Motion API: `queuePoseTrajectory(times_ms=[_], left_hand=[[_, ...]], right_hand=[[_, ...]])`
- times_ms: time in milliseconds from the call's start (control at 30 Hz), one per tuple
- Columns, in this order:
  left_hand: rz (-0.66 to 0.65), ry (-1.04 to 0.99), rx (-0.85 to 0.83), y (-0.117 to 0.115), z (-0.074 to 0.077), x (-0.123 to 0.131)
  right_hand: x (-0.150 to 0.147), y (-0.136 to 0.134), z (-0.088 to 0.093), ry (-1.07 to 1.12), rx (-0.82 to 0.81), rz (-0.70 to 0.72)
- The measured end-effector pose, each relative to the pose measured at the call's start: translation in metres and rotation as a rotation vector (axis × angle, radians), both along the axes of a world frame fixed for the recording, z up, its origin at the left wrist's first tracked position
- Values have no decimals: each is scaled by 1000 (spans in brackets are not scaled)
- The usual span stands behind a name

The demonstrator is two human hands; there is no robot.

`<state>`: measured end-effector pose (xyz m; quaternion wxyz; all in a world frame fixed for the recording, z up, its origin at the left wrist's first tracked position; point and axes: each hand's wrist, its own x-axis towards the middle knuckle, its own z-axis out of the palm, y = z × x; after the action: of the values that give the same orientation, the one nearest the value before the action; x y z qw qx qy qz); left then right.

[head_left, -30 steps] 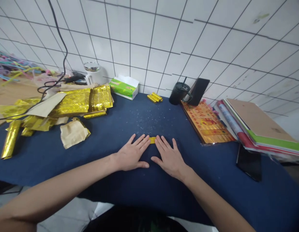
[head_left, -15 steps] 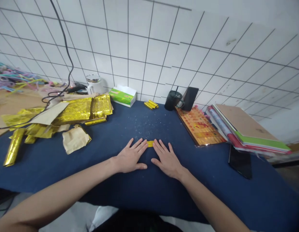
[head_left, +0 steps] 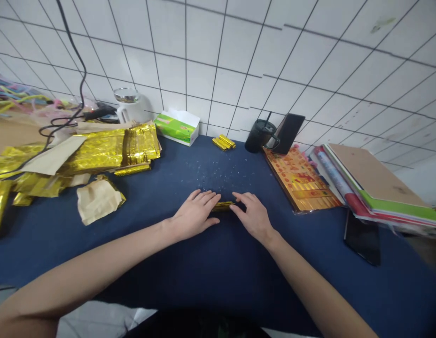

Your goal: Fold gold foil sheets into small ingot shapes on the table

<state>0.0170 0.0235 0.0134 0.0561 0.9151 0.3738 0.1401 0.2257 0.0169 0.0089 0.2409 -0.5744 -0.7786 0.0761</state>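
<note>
A small gold foil roll [head_left: 223, 206] lies crosswise on the dark blue cloth between my two hands. My left hand [head_left: 195, 215] rests over its left end, fingers stretched out and the thumb apart on the near side. At the right end my right hand [head_left: 253, 215] has its fingers curled, with the thumb against the roll. Both ends of the roll are partly covered by fingers. White specks are scattered on the cloth just beyond the hands.
To the left lie gold foil sheets [head_left: 98, 150] and a crumpled tan paper piece [head_left: 98, 199]. Along the wall stand a white mug [head_left: 129, 110], a tissue pack [head_left: 177, 127], small gold rolls [head_left: 223, 142] and a black cup [head_left: 260, 136]. Orange packets [head_left: 302, 180], stacked books [head_left: 380, 178] and a phone [head_left: 362, 237] lie right.
Both hands went from lying flat with fingers spread to closing in around the gold roll. The right fingers have curled at its end, and more of the roll's length shows. The camera view shifted slightly.
</note>
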Motion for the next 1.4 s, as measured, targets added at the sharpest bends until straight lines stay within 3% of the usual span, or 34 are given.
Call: queuePoseTrajectory(times_ms=[467,733,967,1400], left_hand=[[-56,-96,3,-5,-5,-8],[-57,-201,-110,-1,-7,-8],[47,-277,-263,1,-6,-6],[151,-284,-355,3,-3,-3]], right_hand=[[8,-18,-5,-17,236,266],[7,-19,-5,19,138,296],[5,-14,-4,88,-44,236],[6,-8,-6,100,-50,256]])
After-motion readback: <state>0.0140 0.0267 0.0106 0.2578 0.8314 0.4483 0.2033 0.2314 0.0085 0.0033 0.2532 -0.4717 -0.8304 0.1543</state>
